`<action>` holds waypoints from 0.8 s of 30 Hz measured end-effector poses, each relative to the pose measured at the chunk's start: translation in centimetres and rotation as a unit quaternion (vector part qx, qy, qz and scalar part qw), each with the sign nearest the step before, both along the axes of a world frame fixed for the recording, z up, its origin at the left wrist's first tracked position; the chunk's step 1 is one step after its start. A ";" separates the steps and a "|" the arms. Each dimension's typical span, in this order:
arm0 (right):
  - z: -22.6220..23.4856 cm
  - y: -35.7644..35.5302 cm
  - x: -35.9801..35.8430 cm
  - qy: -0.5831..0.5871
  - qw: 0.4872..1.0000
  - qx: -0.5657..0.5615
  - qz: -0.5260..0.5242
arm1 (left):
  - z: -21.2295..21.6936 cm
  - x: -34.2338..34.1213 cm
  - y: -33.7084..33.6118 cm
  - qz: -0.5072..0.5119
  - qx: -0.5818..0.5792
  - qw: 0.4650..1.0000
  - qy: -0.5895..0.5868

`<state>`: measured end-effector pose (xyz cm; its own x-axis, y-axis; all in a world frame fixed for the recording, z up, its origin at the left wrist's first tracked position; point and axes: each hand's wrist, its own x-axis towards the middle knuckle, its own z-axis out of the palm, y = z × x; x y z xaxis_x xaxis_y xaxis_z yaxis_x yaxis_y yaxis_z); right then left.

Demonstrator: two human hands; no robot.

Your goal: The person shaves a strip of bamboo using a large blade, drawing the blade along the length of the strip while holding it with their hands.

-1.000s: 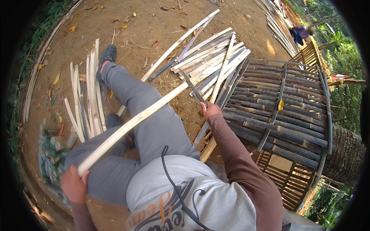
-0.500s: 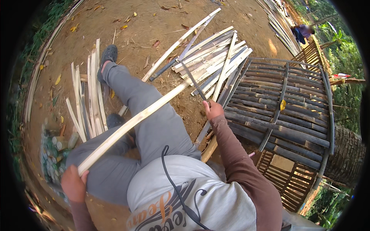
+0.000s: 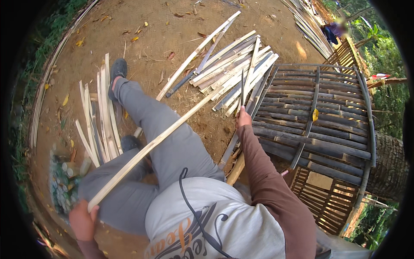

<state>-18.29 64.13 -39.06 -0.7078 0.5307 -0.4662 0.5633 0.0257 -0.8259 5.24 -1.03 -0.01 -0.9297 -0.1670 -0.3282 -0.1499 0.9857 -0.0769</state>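
Blade (image 3: 242, 86) gripped in right hand (image 3: 244, 117) has swung clear of the pale strip (image 3: 149, 148), now narrower-side-up across grey trousers (image 3: 189, 146), near end clamped by left hand (image 3: 83, 221), so likely no cutting this instant.

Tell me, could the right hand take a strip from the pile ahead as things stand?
Probably not: the right hand is closed on a dark-bladed tool, leaving no free grip, though the pile of strips just beyond looks within reach.
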 end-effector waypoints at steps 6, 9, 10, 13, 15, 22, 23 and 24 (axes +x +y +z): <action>10.1 -5.0 3.8 -0.044 0.907 0.270 0.321 | 1.8 0.8 -0.5 0.018 0.051 0.998 -0.028; 9.8 -4.9 3.9 -0.067 0.870 0.314 0.375 | 0.8 0.2 -0.9 0.011 0.038 0.999 -0.026; 10.2 -4.9 3.5 -0.086 0.876 0.291 0.376 | 0.6 0.0 -0.7 0.015 0.033 0.999 -0.026; 8.3 -5.3 2.0 -0.118 0.905 0.305 0.270 | 0.2 -0.7 -1.0 0.008 0.029 0.999 -0.029; 8.3 -5.3 2.4 -0.104 0.889 0.319 0.311 | 0.1 -0.9 -1.6 0.003 0.030 0.999 -0.031; 6.9 -4.4 1.2 -0.099 0.877 0.364 0.299 | -0.3 0.3 -3.0 -0.005 0.014 1.000 -0.022; 7.6 -5.3 1.2 -0.086 0.866 0.365 0.330 | -0.3 0.4 -3.1 0.003 0.007 1.000 -0.024; 8.0 -5.4 1.3 -0.069 0.868 0.357 0.338 | 0.1 -0.2 -2.4 0.012 0.019 0.999 -0.033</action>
